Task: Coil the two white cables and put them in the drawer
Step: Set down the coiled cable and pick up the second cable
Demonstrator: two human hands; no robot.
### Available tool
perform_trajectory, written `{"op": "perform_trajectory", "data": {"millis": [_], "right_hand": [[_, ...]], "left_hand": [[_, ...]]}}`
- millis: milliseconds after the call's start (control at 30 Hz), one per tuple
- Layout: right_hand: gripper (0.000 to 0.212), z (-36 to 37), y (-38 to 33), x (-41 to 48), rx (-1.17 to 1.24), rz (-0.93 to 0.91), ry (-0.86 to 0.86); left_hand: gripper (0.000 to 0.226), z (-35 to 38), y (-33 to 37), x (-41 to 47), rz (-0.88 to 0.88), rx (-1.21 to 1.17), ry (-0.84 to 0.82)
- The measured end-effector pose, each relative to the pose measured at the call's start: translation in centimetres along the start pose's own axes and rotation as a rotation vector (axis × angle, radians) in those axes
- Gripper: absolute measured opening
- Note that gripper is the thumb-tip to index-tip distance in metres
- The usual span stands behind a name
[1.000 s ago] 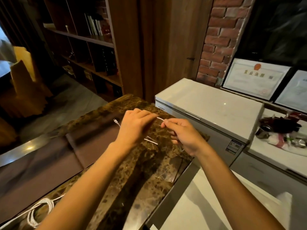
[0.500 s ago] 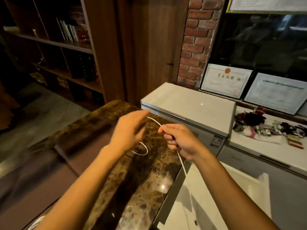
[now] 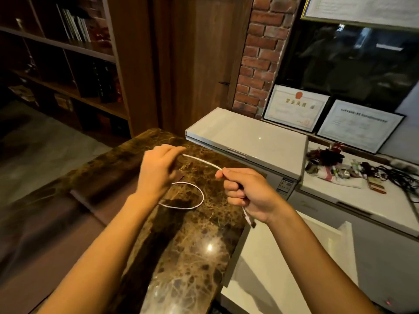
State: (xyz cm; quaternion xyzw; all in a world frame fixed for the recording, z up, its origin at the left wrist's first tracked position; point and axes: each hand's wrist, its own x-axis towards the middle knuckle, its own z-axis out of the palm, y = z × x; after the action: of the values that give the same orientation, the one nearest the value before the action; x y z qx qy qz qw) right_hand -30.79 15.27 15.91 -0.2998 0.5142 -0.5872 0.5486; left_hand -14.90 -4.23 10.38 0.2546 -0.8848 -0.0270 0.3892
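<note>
A thin white cable (image 3: 199, 196) runs between both hands above the brown marble counter (image 3: 188, 257). My left hand (image 3: 156, 173) pinches one stretch of it, and a loop hangs below that hand over the counter. My right hand (image 3: 244, 191) is fisted around the cable, with a short end and its plug sticking out under the fist. An open white drawer (image 3: 283, 268) sits low at the right, beside the counter's edge. The second white cable is out of view.
A white chest freezer (image 3: 247, 137) stands behind the counter. Another white unit (image 3: 362, 200) to the right carries clutter and dark cords. Framed certificates (image 3: 297, 107) lean on the back wall. Wooden bookshelves (image 3: 68, 64) fill the left side.
The view has tilted up, and the coiled cable at the counter's near left corner has left the frame. The loop under my left hand has grown wider, and the hanging end has shortened to my right fist.
</note>
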Motion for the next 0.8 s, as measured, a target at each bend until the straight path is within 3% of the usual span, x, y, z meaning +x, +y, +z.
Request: {"op": "perform_trajectory", "data": {"millis": [200,367,467,667,800], "right_hand": [[0.023,1.0,0.1,-0.5,-0.038,0.023,-0.034],[0.024,0.3,-0.6,-0.1,0.075,-0.017,-0.071],[0.027,-0.1,-0.8,0.0,0.082,-0.046,-0.094],[0.027,-1.1,-1.0,-0.8,0.062,-0.056,-0.129],[0.027,-1.7,-0.9,-0.8,0.141,-0.028,-0.162]], "left_hand": [[0.048,0.2,-0.7,-0.6,-0.092,0.025,-0.043],[0.047,0.0,5.8,-1.8,0.08,-0.158,0.031],[0.039,-0.1,8.9,-1.5,0.067,-0.258,0.084],[0.04,-0.2,8.8,0.8,0.082,-0.132,0.078],[0.031,1.1,8.7,1.7,0.024,-0.178,0.138]]}}
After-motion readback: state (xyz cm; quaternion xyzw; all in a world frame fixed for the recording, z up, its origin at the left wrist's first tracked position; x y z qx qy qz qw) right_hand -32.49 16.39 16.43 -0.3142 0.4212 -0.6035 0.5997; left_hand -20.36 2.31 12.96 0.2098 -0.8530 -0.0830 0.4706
